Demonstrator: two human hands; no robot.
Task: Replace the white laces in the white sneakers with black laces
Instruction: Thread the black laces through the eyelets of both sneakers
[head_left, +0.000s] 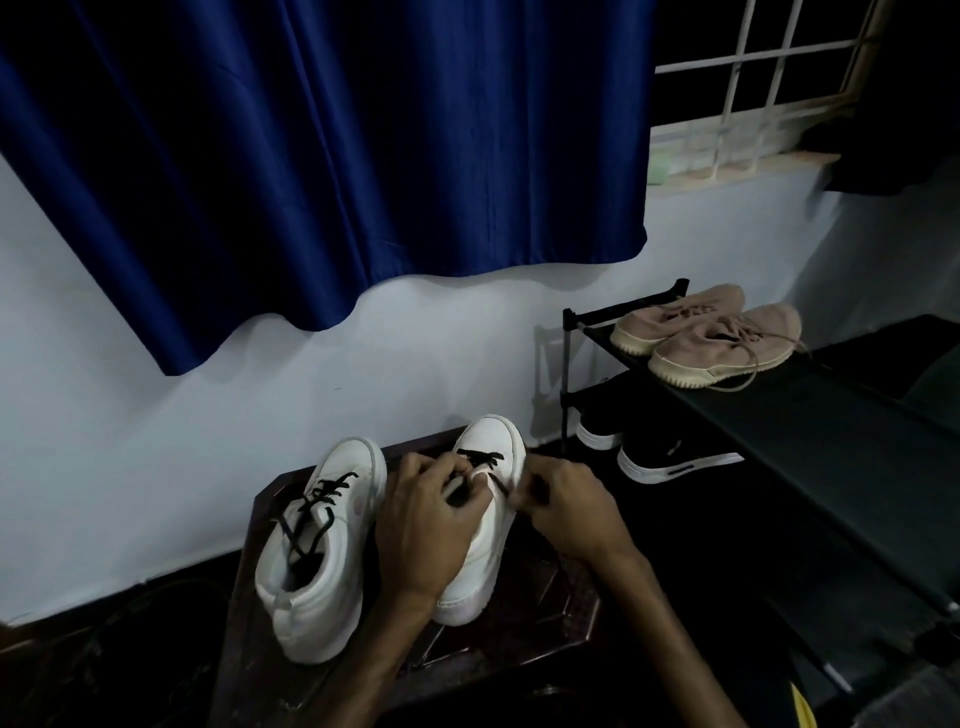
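Observation:
Two white sneakers stand side by side on a dark wooden stool (545, 608), toes toward the wall. The left sneaker (322, 551) is laced with a black lace (324, 499) whose loose ends hang over its opening. The right sneaker (493, 441) has a black lace (480, 458) crossed through its front eyelets. My left hand (423, 525) lies over that shoe's tongue, its fingers curled round the lace. My right hand (566, 506) pinches the lace's other end at the shoe's right side. No white laces are in view.
A black shoe rack (831, 431) stands to the right, with a pair of pink-beige sneakers (722, 338) on top and black shoes with white soles (670, 460) on the lower shelf. A blue curtain (322, 156) hangs above the white wall. Cables lie on the floor at the lower left.

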